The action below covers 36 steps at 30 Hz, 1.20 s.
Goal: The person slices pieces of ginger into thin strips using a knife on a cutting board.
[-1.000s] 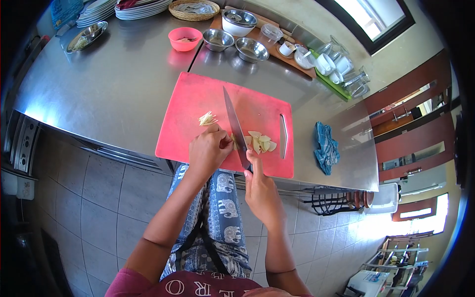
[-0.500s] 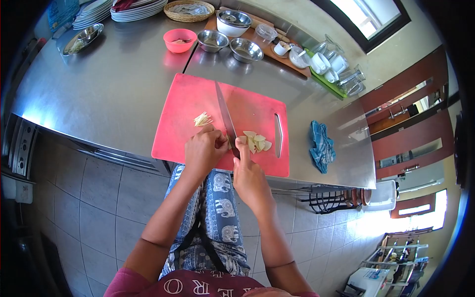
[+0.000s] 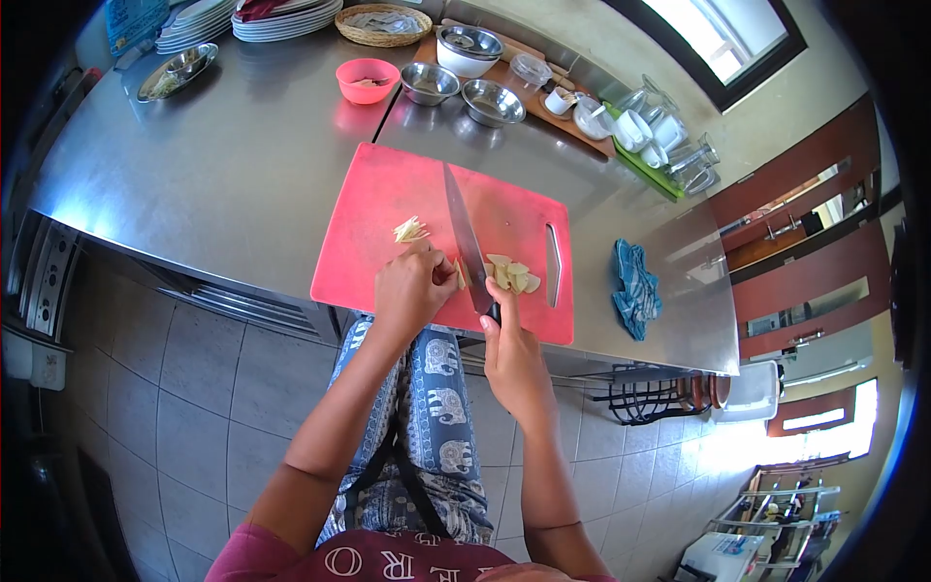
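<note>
On the steel counter lies a red cutting board [image 3: 388, 199] with a slot handle at its right. My right hand [image 3: 512, 354] is closed round the black handle of a long knife [image 3: 465, 233], its blade pointing away from me across the board. Just left of the blade, my left hand [image 3: 417, 281] is closed, its fingertips on a small pale slice [image 3: 461, 274]. Thin pale strips [image 3: 411, 230] lie in a small pile beyond my left hand. Several pale slices [image 3: 511, 274] are heaped to the right of the knife.
Behind the board stand a pink bowl [image 3: 368, 81] and two steel bowls [image 3: 430, 84], [image 3: 494, 103]. A blue cloth [image 3: 636, 290] lies to the right. Cups and glass jugs sit on a green tray [image 3: 645, 172]. Stacked plates [image 3: 286, 21] and an oval steel dish [image 3: 177, 73] are at the back left.
The view has shifted slightly. Since half a second ago, the knife has moved a little away from my left fingertips, and a slice shows between them and the blade.
</note>
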{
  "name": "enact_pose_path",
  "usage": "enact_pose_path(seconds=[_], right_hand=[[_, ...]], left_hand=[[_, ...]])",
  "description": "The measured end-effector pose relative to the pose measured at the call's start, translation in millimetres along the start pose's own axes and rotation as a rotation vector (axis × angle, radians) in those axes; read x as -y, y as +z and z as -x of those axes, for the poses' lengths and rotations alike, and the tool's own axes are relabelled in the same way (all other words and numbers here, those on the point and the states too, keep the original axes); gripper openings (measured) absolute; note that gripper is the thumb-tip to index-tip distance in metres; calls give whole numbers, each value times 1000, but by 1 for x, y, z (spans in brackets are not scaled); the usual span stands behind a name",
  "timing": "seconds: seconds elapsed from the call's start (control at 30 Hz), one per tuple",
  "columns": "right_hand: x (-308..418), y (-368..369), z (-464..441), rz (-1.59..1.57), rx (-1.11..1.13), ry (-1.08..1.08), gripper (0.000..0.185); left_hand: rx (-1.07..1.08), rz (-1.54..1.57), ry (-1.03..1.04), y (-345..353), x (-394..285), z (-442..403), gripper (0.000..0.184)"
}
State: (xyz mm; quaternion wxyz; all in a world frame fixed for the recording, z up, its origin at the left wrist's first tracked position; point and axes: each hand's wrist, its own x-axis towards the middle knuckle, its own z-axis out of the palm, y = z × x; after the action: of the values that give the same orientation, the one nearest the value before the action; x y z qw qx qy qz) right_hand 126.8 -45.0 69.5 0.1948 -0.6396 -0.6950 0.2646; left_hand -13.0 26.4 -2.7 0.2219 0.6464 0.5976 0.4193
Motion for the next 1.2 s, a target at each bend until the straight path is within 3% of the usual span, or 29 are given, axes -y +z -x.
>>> enact_pose_path(seconds=[0.47, 0.57, 0.87, 1.07, 1.2], right_hand=[[2, -4, 3, 38, 54, 40, 40], [-6, 1, 5, 24, -62, -112, 40], [-9, -1, 2, 94, -24, -146, 40], [3, -4, -4, 118, 82, -20, 41], [1, 1, -10, 103, 45, -81, 43]], left_hand=[[2, 18, -21, 0, -2, 1, 14], [-12, 12, -10, 0, -2, 1, 14], [-11, 24, -19, -1, -3, 1, 13], [4, -2, -37, 0, -3, 0, 12], [-29, 0, -22, -1, -6, 0, 15]])
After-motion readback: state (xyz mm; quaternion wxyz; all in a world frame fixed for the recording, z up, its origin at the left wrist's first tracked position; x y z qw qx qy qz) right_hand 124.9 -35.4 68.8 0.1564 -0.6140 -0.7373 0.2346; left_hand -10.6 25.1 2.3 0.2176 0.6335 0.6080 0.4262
